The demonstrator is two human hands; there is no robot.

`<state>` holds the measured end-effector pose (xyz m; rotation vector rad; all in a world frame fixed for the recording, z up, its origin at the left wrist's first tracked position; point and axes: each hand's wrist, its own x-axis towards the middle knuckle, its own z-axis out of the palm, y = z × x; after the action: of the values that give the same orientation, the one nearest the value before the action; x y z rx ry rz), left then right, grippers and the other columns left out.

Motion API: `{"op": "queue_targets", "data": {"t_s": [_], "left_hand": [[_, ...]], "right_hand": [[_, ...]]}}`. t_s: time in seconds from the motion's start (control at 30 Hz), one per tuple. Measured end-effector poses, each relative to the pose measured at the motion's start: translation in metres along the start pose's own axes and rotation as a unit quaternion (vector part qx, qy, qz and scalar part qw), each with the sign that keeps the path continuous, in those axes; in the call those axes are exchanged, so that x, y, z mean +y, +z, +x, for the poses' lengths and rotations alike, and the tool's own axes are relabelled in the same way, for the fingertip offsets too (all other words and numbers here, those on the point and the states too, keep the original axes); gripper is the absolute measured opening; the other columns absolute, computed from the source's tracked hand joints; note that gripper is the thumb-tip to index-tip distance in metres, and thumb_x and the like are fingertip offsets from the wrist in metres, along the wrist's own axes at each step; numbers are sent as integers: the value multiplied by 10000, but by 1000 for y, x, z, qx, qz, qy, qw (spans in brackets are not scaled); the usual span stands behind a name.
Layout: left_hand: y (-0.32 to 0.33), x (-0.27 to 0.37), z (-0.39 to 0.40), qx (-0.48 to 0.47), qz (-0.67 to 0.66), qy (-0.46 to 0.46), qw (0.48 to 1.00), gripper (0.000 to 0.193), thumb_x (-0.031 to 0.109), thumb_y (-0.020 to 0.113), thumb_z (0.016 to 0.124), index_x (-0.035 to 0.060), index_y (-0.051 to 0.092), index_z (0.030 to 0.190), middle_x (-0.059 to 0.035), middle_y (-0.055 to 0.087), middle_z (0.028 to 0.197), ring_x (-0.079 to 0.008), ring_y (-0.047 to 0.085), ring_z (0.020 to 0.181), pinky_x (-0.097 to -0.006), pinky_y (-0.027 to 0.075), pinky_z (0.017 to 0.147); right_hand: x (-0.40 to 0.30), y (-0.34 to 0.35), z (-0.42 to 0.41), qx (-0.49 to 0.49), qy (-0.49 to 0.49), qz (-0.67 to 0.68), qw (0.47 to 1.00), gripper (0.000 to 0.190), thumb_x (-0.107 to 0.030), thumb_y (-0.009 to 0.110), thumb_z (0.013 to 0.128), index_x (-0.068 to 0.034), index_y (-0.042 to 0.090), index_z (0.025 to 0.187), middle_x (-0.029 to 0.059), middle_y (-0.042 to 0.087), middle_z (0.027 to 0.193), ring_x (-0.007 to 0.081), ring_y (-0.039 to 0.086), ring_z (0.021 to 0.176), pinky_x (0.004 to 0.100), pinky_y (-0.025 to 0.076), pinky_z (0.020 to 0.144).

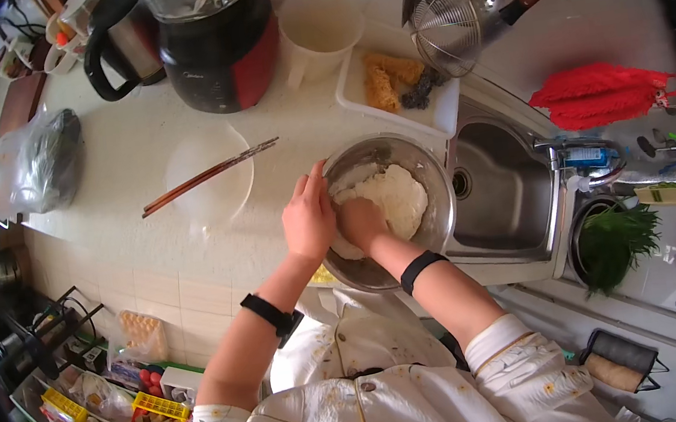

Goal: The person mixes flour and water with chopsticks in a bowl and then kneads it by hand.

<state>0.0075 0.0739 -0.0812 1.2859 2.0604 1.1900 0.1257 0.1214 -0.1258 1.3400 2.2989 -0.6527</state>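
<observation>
A stainless steel bowl sits at the counter's front edge beside the sink, with pale dough and loose flour inside. My left hand rests against the bowl's left rim, its fingers pointing away from me. Inside the bowl, my right hand presses into the left part of the dough; its fingertips are hidden. Left of the bowl, a pair of wooden chopsticks, whitened at one end, lies across a round translucent lid or plate.
Behind the bowl stand a white tray with brown and dark cloths or sponges, a pitcher, a blender base and a kettle. A steel sink adjoins on the right. A plastic bag lies at the far left.
</observation>
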Motion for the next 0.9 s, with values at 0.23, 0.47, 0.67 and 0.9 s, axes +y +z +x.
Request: {"op": "queue_targets", "data": {"t_s": [0.23, 0.47, 0.67, 0.9], "left_hand": [[3, -5, 6, 4, -2, 2, 1000, 311, 117, 509, 946, 154, 567, 1250, -116, 614, 907, -360, 617, 734, -451, 498, 612], [0, -2, 0, -11, -19, -3, 1000, 352, 88, 527, 927, 161, 561, 1269, -108, 601, 878, -349, 613, 722, -444, 494, 603], [-5, -1, -1, -18, 16, -13, 1000, 359, 82, 529, 919, 163, 556, 1268, -104, 609, 893, -353, 616, 722, -449, 496, 602], [4, -5, 4, 3, 20, -2, 1000, 344, 95, 518, 924, 153, 555, 1261, -101, 618, 904, -358, 626, 735, -456, 509, 612]], "right_hand": [[58, -34, -26, -16, 139, 235, 962, 415, -395, 635, 886, 15, 690, 857, 195, 663, 746, 337, 665, 714, 415, 508, 632], [85, -6, -15, 28, 147, 288, 946, 593, -482, 644, 885, 97, 643, 755, 282, 618, 682, 382, 640, 676, 426, 479, 621], [76, -13, 1, -27, 160, 214, 963, 597, -506, 613, 887, 83, 674, 809, 317, 637, 788, 418, 664, 836, 463, 498, 713], [28, -4, -34, 47, 96, 125, 986, 370, -320, 625, 871, 45, 685, 857, 273, 657, 785, 384, 678, 808, 443, 524, 730]]}}
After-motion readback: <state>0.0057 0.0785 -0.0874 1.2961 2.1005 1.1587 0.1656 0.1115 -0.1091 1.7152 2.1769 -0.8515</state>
